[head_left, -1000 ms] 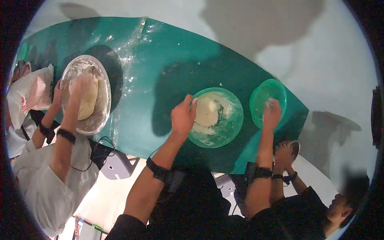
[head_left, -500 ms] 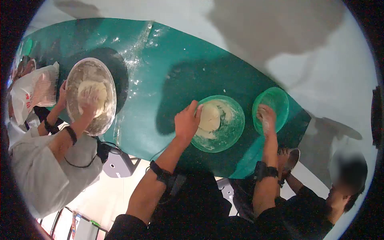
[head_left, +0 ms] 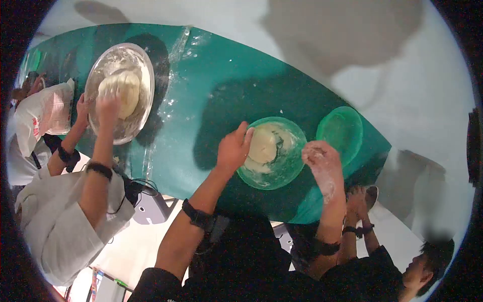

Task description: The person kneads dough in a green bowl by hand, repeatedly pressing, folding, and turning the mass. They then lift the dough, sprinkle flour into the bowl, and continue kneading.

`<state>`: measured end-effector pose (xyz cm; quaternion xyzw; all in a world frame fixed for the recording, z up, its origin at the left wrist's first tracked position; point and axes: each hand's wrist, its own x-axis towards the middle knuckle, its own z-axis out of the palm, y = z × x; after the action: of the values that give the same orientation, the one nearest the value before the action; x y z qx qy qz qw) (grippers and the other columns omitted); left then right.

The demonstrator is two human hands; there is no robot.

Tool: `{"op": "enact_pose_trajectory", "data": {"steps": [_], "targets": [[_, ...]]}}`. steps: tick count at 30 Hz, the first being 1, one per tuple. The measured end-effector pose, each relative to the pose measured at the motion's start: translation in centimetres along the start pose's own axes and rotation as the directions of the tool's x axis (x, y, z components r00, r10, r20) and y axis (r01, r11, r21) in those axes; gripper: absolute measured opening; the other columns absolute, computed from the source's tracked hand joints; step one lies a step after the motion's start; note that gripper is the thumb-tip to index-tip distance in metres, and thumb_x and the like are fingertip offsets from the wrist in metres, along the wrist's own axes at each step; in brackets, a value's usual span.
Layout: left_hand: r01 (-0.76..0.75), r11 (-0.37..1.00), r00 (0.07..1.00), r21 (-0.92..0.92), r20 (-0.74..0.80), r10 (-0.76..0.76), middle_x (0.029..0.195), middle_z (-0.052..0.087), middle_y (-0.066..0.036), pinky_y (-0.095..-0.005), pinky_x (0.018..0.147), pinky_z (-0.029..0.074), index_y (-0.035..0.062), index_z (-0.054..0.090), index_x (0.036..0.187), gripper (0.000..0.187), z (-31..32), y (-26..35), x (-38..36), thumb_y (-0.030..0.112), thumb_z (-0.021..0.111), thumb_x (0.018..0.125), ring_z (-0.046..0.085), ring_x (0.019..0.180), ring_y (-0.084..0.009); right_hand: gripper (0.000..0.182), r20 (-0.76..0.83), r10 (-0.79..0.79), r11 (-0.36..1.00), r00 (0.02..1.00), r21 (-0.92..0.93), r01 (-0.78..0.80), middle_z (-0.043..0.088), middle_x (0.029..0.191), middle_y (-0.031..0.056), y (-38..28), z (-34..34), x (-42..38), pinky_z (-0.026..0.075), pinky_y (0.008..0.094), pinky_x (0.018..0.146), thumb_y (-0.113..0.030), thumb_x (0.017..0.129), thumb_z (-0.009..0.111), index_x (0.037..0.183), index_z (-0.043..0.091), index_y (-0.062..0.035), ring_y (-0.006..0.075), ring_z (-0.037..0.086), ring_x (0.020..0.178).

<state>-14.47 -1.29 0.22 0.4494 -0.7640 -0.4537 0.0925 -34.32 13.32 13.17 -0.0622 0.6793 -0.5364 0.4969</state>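
Observation:
My left hand grips the left rim of a green bowl, its thumb over the edge. Inside lies a pale lump of dough, with flour smeared on the bowl's wall around it. Between this bowl and a second green bowl, my right hand is raised near the first bowl's right rim. Its fingers are curled together and dusted white; what they hold, if anything, is hidden. The contents of the second bowl cannot be made out.
On the left a co-worker's hand presses dough in a metal bowl. Beside it is a white plastic bag. Another person's hands hold a small round container at the lower right. Flour marks the green table.
My right hand has lifted out of the second green bowl and moved left toward the dough bowl. My left hand keeps its grip. The metal bowl has shifted up.

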Motion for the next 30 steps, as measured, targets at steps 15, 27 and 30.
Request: {"op": "enact_pose_trajectory", "data": {"steps": [15,27,30], "targets": [[0.099,0.995,0.990,0.031,0.094,-0.101,0.088,0.069,-0.025,-0.0587,0.072,0.051,0.0082,0.056,0.115,0.034,-0.5,0.7,0.1,0.039,0.047,0.107,0.067,0.085,-0.0482,0.058,0.193,-0.426,0.409,0.884,-0.830,0.379,0.056,0.146,0.0177,6.1,5.6,-0.7,0.041,0.0478,0.115,0.003,0.084,0.058,0.142,0.056,-0.0039,0.0394,0.052,0.135],[0.096,0.994,0.992,0.051,0.082,-0.100,0.088,0.069,-0.024,-0.0565,0.070,0.050,0.0077,0.057,0.112,0.032,-0.4,0.6,0.4,0.038,0.048,0.106,0.066,0.083,-0.0466,0.051,0.594,-0.299,-0.139,0.747,-0.802,0.581,0.043,0.158,0.0172,11.0,2.3,1.1,0.037,0.0518,0.118,-0.012,0.093,0.055,0.143,0.052,-0.0002,0.0356,0.045,0.143],[0.124,0.992,0.989,-0.021,0.078,-0.122,0.087,0.068,-0.023,-0.0564,0.069,0.049,0.0073,0.057,0.110,0.032,-0.1,0.8,0.2,0.038,0.049,0.106,0.066,0.082,-0.0466,0.053,0.524,-0.365,-0.077,0.770,-0.841,0.536,0.046,0.154,0.0178,12.1,4.3,3.2,0.035,0.0532,0.119,-0.010,0.089,0.061,0.140,0.054,0.0019,0.0350,0.045,0.143]]}}
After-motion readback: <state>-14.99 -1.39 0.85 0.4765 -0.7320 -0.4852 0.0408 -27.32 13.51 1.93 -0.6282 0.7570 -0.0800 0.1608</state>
